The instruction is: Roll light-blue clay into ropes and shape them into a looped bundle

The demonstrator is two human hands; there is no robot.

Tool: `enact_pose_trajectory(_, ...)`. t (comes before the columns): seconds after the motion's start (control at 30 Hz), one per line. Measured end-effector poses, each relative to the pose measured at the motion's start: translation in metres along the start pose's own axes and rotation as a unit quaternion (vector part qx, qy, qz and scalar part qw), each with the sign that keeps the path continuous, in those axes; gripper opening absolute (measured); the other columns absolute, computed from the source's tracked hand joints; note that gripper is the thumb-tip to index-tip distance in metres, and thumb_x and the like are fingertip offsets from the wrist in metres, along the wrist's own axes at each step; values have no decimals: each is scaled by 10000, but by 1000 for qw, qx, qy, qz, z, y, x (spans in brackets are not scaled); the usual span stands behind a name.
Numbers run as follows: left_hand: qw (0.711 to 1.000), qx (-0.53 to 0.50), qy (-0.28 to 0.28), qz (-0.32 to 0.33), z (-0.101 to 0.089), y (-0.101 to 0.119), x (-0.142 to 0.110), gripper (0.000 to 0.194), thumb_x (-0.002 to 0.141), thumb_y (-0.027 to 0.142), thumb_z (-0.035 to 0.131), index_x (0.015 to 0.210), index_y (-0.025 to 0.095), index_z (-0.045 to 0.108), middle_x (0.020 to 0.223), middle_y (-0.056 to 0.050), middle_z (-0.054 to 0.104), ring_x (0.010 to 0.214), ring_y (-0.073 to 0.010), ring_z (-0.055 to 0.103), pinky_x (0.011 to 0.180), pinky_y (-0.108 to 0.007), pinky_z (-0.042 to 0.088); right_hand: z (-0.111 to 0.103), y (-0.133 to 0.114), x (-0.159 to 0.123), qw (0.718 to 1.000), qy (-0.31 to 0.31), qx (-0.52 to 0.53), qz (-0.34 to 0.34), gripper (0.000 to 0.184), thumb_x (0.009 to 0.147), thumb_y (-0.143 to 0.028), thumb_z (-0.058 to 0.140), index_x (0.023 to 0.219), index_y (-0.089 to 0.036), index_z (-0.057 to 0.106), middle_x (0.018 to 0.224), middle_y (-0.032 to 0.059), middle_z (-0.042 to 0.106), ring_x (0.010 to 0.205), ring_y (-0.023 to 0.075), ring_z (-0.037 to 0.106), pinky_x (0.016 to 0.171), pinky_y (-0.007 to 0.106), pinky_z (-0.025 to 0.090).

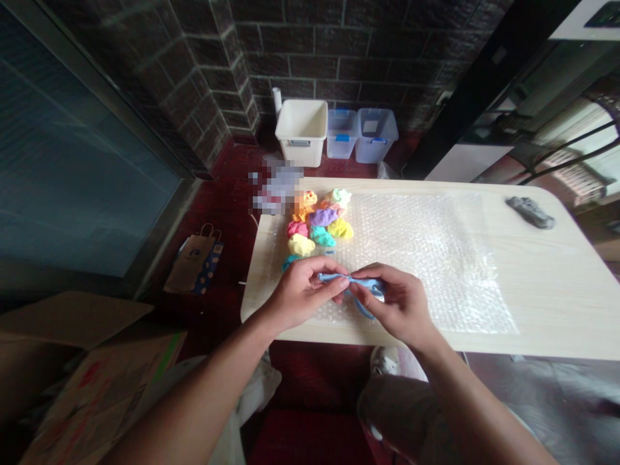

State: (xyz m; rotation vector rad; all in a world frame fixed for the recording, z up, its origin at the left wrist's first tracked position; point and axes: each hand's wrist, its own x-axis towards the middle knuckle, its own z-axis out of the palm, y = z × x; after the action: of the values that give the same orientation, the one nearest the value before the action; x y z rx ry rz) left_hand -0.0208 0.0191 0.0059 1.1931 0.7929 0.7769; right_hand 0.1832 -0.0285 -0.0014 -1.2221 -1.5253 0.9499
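Above the front part of the table, my left hand [312, 287] and my right hand [394, 297] pinch a light blue piece of soft fabric [364, 283]. It is stretched between the fingertips, and a loose part hangs down below my right fingers. The fabric's exact kind cannot be made out. Just beyond my left hand lie several bunched-up soft bundles, among them a purple bundle [323, 217], a teal bundle [322, 236], a bright yellow bundle [341, 228], a pale yellow bundle [301, 245] and a red bundle [297, 230]. Another teal bundle is partly hidden behind my left hand.
Bubble wrap [426, 252] covers the middle of the pale table [542, 284]. A grey bunched item [530, 212] lies at the right. Behind stand a white bin [303, 132] and two clear boxes [375, 135]. A paper bag [194, 261] and cardboard box [101, 394] are at left.
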Motion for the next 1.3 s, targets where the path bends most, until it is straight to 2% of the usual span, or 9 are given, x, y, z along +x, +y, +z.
enact_pose_trajectory(0.2,1000,11,16,9,0,0,-1,269,860,368,833,931,125,742,847,-50,735,694,-149,715,706,-276,623,1,-4,0,1000,-16,12,9,150,951,-340,785,1019,-219,842,901,78,836,783,225,765,694,339,597)
enact_pose_trajectory(0.33,1000,-17,-3,-2,1,0,0,280,881,363,817,1020,141,718,877,-48,741,725,-151,727,714,-268,615,1,-4,1,1000,6,20,-5,117,939,-317,796,979,-213,833,889,78,830,757,212,754,671,326,589)
enact_pose_trajectory(0.43,1000,-25,-13,-14,1,1,1,278,897,365,803,1002,131,697,823,-39,722,684,-138,708,673,-250,596,1,-2,1,1000,11,20,-15,98,935,-301,797,978,-216,823,903,77,821,774,207,743,673,321,571)
enact_pose_trajectory(0.53,1000,-7,-11,5,0,2,1,250,902,343,799,931,114,705,815,-40,709,685,-124,689,679,-235,580,1,0,0,1000,-4,28,6,139,934,-300,802,1050,-226,827,949,76,830,820,216,756,708,329,578)
enact_pose_trajectory(0.67,1000,7,0,20,-1,3,0,241,894,333,805,931,113,713,829,-42,713,692,-122,681,681,-230,567,1,-2,-1,999,-24,34,31,156,941,-311,798,1061,-224,844,935,73,841,802,220,764,702,333,582)
enact_pose_trajectory(0.83,1000,3,-8,22,-2,1,0,233,897,332,796,954,133,688,868,-36,699,742,-134,693,710,-235,567,1,-3,-1,999,-18,41,17,116,943,-277,793,1035,-226,843,932,72,840,802,217,763,699,328,575)
enact_pose_trajectory(0.97,1000,-12,-25,-4,-1,-1,0,272,910,354,781,1025,137,663,899,-40,705,731,-137,702,695,-245,577,2,0,1,999,-9,41,-14,107,941,-249,791,1039,-233,831,962,75,832,835,217,757,729,332,570)
enact_pose_trajectory(1.1,1000,10,-11,-5,-1,0,0,255,895,334,799,961,113,691,845,-39,713,709,-131,704,699,-235,572,1,2,0,999,-13,40,-12,125,938,-238,793,1059,-241,823,969,70,829,850,215,752,754,336,565)
enact_pose_trajectory(1.3,1000,-1,-17,-12,-2,2,0,244,891,334,802,923,111,707,807,-37,723,687,-135,710,689,-238,578,1,-1,-1,1000,-9,9,-16,76,942,-252,783,1008,-234,817,891,59,810,761,200,720,672,320,530)
